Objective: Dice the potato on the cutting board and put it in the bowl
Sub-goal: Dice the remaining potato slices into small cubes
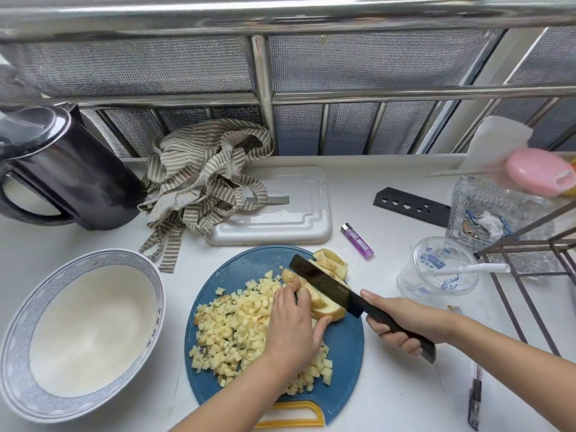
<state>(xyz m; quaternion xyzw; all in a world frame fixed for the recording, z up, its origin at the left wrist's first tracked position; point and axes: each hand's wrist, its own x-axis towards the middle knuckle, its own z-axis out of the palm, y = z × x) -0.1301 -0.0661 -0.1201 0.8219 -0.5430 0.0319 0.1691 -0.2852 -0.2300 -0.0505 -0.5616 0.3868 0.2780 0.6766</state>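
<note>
A round blue cutting board (343, 347) lies in front of me with a heap of small potato dice (230, 325) on its left half. My left hand (294, 322) presses curled fingers on a stack of potato slices (324, 304) near the board's far right. My right hand (402, 322) grips the black handle of a black cleaver (324, 283), whose blade rests against the slices. More uncut potato pieces (333, 263) lie behind the blade. A wide white bowl (18, 363) with a blue patterned rim stands to the left, with nothing in it.
A black kettle (62, 169) stands at far left, a striped cloth (202, 176) and a white tray (296, 219) behind the board. A purple lighter (357, 240), a black knife sheath (411, 205), plastic cups (436, 269) and a metal rack (530, 244) sit to the right.
</note>
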